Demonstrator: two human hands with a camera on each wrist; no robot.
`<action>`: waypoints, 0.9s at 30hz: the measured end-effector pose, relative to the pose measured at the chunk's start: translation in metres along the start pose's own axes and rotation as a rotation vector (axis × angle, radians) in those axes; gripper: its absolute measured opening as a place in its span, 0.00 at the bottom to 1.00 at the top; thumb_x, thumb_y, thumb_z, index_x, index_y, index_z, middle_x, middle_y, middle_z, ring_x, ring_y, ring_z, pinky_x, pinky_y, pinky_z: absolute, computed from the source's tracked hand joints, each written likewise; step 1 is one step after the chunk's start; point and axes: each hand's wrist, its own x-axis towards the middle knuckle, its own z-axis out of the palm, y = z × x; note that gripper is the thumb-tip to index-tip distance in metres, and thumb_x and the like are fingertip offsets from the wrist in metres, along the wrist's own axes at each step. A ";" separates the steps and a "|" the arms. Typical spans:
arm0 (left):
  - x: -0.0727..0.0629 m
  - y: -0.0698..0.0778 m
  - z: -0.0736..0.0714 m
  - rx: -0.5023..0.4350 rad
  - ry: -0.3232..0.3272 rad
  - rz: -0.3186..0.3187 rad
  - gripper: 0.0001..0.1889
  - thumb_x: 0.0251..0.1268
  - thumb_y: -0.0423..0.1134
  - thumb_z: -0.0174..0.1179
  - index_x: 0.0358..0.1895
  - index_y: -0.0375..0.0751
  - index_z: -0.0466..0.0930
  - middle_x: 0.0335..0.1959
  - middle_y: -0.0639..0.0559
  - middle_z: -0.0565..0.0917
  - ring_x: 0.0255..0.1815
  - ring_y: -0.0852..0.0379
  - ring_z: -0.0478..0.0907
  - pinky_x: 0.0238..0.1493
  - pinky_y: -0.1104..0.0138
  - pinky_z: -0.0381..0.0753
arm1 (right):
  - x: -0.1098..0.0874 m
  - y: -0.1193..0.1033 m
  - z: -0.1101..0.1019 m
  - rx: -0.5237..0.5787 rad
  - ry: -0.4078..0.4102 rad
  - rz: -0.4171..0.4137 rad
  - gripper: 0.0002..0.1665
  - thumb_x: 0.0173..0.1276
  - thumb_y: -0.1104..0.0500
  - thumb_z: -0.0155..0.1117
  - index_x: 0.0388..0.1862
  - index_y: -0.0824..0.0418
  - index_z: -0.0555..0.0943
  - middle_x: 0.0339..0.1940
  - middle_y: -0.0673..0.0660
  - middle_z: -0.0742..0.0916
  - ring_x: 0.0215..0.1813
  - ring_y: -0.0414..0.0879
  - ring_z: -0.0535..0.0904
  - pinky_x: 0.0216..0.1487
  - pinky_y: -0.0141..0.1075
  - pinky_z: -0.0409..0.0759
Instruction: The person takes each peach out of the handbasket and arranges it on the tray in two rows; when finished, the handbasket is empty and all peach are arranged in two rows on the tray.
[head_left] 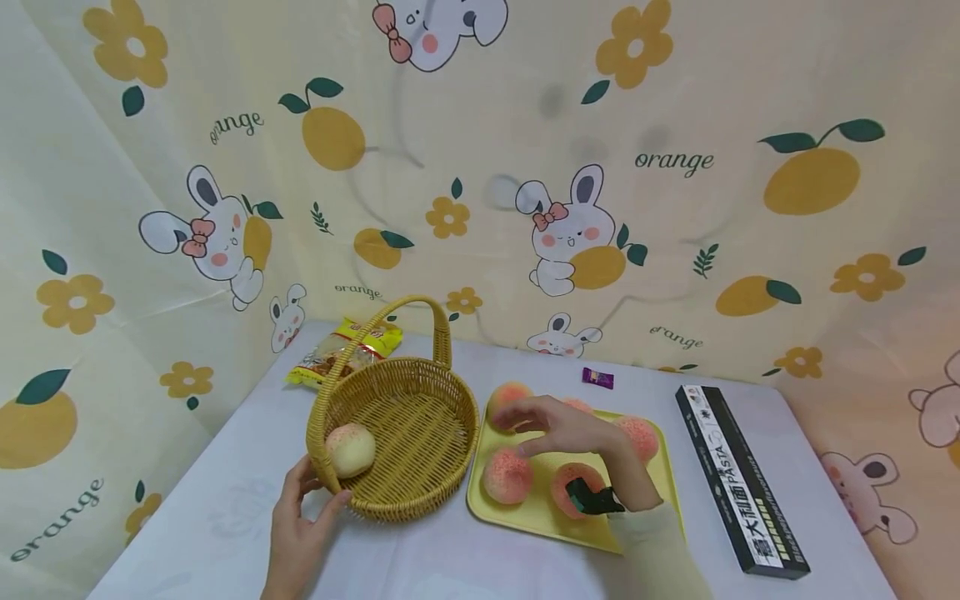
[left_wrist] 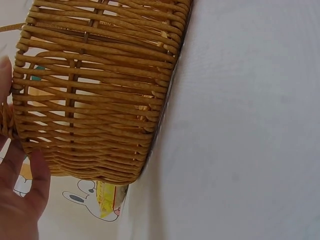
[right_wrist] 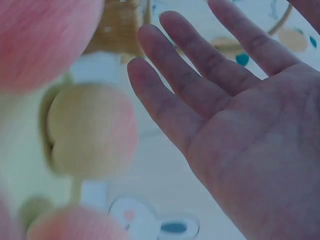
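Note:
My left hand (head_left: 300, 525) grips the rim of a woven wicker basket (head_left: 412, 433) where its handle joins, with fingers outside and thumb at the near edge. Inside the basket, by the left wall, lies one pale peach (head_left: 350, 450). Over a yellow tray (head_left: 540, 534) hovers my right hand (head_left: 566, 423), its fingers extended and holding nothing. Several pink peaches sit on that tray, among them a near-left peach (head_left: 507, 479) and a far-left peach (head_left: 508, 393) partly behind my fingers. The right wrist view shows the open palm (right_wrist: 265, 140) beside a blurred peach (right_wrist: 92, 130).
Behind the basket lies a yellow snack bag (head_left: 345, 350). A small purple packet (head_left: 597, 378) rests beyond the tray. To the right is a long black pasta box (head_left: 738, 483). A printed cloth backdrop (head_left: 480, 167) rises behind the white table (head_left: 225, 500).

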 end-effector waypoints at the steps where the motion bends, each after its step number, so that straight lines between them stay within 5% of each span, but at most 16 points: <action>1: 0.000 0.001 0.000 0.002 -0.001 0.000 0.40 0.47 0.14 0.70 0.67 0.32 0.68 0.53 0.42 0.79 0.51 0.69 0.72 0.50 0.79 0.70 | 0.006 -0.003 0.001 0.002 -0.009 -0.007 0.26 0.69 0.65 0.66 0.64 0.69 0.73 0.61 0.64 0.80 0.64 0.59 0.75 0.67 0.57 0.70; 6: 0.002 0.021 0.001 0.021 0.013 0.000 0.38 0.45 0.12 0.68 0.65 0.27 0.68 0.49 0.49 0.78 0.49 0.72 0.72 0.49 0.80 0.69 | 0.039 -0.014 0.012 0.017 -0.051 0.006 0.30 0.69 0.61 0.67 0.67 0.68 0.71 0.63 0.61 0.79 0.66 0.57 0.74 0.68 0.55 0.69; 11: 0.003 0.035 0.000 0.000 0.026 0.080 0.38 0.44 0.11 0.67 0.64 0.23 0.67 0.49 0.53 0.78 0.49 0.72 0.72 0.50 0.80 0.69 | 0.083 -0.026 0.027 -0.018 -0.099 0.031 0.32 0.67 0.63 0.68 0.69 0.65 0.71 0.65 0.58 0.78 0.66 0.52 0.74 0.68 0.54 0.70; 21: -0.001 0.004 0.002 0.037 0.024 0.002 0.41 0.44 0.14 0.70 0.68 0.31 0.67 0.51 0.52 0.78 0.50 0.71 0.73 0.49 0.81 0.69 | 0.170 -0.026 0.056 -0.172 -0.156 0.101 0.34 0.68 0.58 0.69 0.71 0.62 0.71 0.67 0.60 0.77 0.64 0.51 0.75 0.59 0.34 0.77; 27: -0.001 -0.001 0.000 -0.003 -0.003 0.043 0.42 0.47 0.15 0.70 0.69 0.34 0.66 0.52 0.41 0.79 0.51 0.68 0.74 0.50 0.78 0.71 | 0.199 -0.016 0.071 -0.109 -0.176 0.215 0.35 0.70 0.54 0.67 0.73 0.60 0.69 0.71 0.65 0.73 0.67 0.52 0.73 0.54 0.43 0.82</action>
